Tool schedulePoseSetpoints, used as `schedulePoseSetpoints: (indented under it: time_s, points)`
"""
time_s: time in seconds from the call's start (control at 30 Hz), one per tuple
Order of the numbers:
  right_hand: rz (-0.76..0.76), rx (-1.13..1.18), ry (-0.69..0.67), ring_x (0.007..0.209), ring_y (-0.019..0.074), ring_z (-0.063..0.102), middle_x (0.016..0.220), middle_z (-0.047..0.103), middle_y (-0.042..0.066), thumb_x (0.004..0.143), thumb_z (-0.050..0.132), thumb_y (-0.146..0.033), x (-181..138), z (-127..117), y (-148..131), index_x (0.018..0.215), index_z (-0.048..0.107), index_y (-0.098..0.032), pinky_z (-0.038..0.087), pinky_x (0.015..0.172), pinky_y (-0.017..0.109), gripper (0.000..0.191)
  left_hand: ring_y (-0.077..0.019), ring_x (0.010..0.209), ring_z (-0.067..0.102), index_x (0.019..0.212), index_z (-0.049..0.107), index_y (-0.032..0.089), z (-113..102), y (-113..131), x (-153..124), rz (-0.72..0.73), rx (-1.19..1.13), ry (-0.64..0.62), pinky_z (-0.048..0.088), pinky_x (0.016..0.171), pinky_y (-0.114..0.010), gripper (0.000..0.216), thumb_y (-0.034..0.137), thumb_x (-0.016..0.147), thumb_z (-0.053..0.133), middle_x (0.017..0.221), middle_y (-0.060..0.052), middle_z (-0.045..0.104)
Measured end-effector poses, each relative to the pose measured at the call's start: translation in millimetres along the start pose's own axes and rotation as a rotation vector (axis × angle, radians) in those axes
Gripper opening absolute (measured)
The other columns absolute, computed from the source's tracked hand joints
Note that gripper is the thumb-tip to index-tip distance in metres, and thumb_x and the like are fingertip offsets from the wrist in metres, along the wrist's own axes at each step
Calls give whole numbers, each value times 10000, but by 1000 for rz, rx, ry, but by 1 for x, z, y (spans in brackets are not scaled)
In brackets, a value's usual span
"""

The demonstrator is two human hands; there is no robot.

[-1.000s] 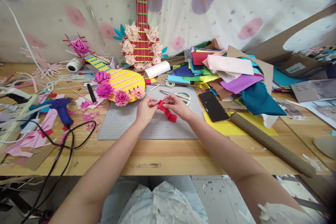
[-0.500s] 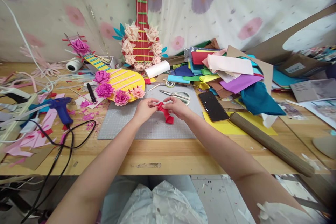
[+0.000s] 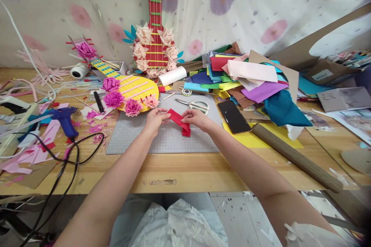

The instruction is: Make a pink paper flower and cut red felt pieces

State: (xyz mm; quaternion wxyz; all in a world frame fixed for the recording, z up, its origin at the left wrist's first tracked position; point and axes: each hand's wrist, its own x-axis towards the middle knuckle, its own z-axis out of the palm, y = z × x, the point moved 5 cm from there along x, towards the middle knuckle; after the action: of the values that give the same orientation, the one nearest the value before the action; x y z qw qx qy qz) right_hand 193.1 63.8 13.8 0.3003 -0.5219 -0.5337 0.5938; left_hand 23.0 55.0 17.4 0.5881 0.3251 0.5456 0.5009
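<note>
A folded strip of red paper (image 3: 176,117) stretches between my two hands above the grey cutting mat (image 3: 130,139). My left hand (image 3: 157,120) pinches its upper left end. Fingers and thumb of my right hand (image 3: 194,118) are closed on the strip near its middle, and a creased tail hangs below them toward the mat. Just behind my right hand lie scissors (image 3: 199,106) with pale handles. To the upper left, close to my left hand, rests a yellow paper guitar (image 3: 142,87) trimmed with pink and magenta paper flowers.
A red flowered guitar (image 3: 155,42) leans at the back. Coloured paper (image 3: 252,70) is heaped at the right, near a black phone (image 3: 234,117) and a cardboard tube (image 3: 295,156). At the left, a blue glue gun (image 3: 66,120) trails its black cable among pink scraps.
My left hand has drawn a little to the left, apart from the right. The red strip, bunched between my fingers before, is now opened out flatter and longer.
</note>
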Motion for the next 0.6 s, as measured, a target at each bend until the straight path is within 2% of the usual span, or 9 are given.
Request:
schedulePoseSetpoints:
  time_s: [0.17, 0.3, 0.37, 0.5, 0.6]
  points:
    - [-12, 39, 25, 531, 85, 526, 569, 601, -22, 585, 703, -99, 4, 2, -1, 711, 593, -152, 371, 499, 199, 175, -106, 571, 611, 773, 566, 141, 5, -5, 0, -86, -153, 16, 511, 600, -248, 207, 63, 620, 681, 680, -22, 658]
    - [-18, 91, 70, 540, 81, 531, 579, 591, -31, 582, 696, -89, 3, 5, -3, 729, 584, -156, 392, 519, 200, 197, -118, 681, 640, 796, 603, 136, 19, -11, -8, -285, -370, -129, 518, 680, -239, 79, 123, 726, 637, 773, -60, 674]
    - [-22, 95, 84, 546, 81, 535, 580, 587, -34, 579, 698, -93, 3, 5, -4, 726, 581, -156, 399, 522, 199, 199, -102, 670, 630, 784, 612, 136, 24, -13, -13, -368, -437, -150, 512, 675, -211, 32, 125, 755, 618, 760, -58, 667]
    - [-53, 87, 74, 551, 80, 537, 588, 595, -29, 593, 684, -102, 2, 6, -6, 737, 584, -152, 397, 514, 193, 183, -86, 621, 611, 767, 612, 145, 28, -18, -15, -450, -424, -113, 487, 602, -182, 12, 140, 776, 606, 711, -39, 656]
    - [-67, 77, 60, 551, 78, 535, 589, 597, -31, 590, 688, -107, 1, 5, -8, 747, 584, -151, 395, 512, 190, 194, -88, 594, 608, 743, 604, 138, 29, -20, -13, -431, -345, -84, 480, 586, -187, 42, 152, 782, 599, 669, -34, 652]
